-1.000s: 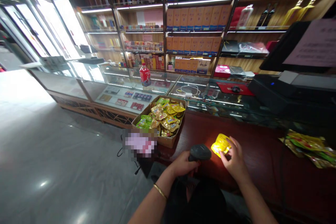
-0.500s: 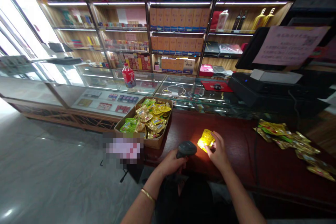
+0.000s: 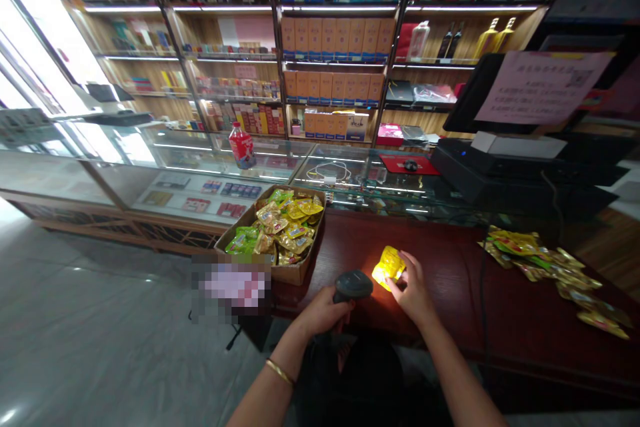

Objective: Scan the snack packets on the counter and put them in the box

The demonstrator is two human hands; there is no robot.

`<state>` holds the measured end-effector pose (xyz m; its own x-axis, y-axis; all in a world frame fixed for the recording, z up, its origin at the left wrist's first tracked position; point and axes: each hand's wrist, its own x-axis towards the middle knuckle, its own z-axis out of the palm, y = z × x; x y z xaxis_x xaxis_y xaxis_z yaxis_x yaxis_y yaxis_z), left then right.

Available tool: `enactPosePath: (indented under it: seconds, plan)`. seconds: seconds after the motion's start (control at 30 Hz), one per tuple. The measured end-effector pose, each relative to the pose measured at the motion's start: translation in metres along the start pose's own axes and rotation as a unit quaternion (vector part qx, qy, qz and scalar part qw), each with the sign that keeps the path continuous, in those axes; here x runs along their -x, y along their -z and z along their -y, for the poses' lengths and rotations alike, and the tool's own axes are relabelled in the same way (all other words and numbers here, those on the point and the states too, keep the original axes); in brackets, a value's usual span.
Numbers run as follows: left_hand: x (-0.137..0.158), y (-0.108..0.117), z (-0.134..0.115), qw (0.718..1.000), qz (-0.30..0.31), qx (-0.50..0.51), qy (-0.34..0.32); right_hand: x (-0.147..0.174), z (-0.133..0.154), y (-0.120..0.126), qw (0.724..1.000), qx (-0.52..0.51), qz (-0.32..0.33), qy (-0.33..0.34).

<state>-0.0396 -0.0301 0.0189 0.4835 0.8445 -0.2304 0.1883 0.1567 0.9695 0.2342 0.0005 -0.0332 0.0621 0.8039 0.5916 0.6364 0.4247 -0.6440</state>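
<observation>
My left hand (image 3: 326,310) is wrapped round the handle of a dark barcode scanner (image 3: 353,285), whose head points right. Light falls from it onto a yellow snack packet (image 3: 389,267) just above the wooden counter top. My right hand (image 3: 413,290) grips that packet by its right edge between thumb and fingers. To the left stands an open cardboard box (image 3: 295,272) filled with green and gold snack packets (image 3: 280,227). A loose row of similar gold packets (image 3: 550,263) lies on the right of the counter.
The dark red wooden counter (image 3: 445,247) runs to the right, with a black cable (image 3: 483,300) across it. Behind are a glass display case (image 3: 280,177), a red drink bottle (image 3: 241,145), a mouse (image 3: 411,165) and a monitor (image 3: 473,97) bearing a pink sheet. Shelves of boxed goods line the wall.
The whole view has shifted slightly. Both hands keep their grips on the scanner and the packet, and the light still falls on the packet.
</observation>
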Motion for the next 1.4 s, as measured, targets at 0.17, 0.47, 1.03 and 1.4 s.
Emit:
enactPosePath:
  seconds: [0.17, 0.47, 1.03, 1.4]
  plan:
    - [-0.001, 0.0, 0.001, 1.0, -0.019, 0.001, -0.005, -0.004, -0.013, 0.001, 0.991, 0.008, -0.066, -0.118]
    - [0.014, -0.014, -0.001, 0.989, -0.083, 0.121, -0.034, 0.024, 0.01, 0.003, 0.862, -0.297, -0.154, -0.38]
    - [0.081, -0.049, -0.04, 0.971, -0.105, 0.214, 0.026, 0.066, 0.098, -0.011, 0.771, -0.498, -0.144, -0.371]
    - [0.092, -0.045, -0.046, 0.965, -0.094, 0.245, 0.011, 0.063, 0.114, -0.007, 0.823, -0.427, -0.113, -0.358]
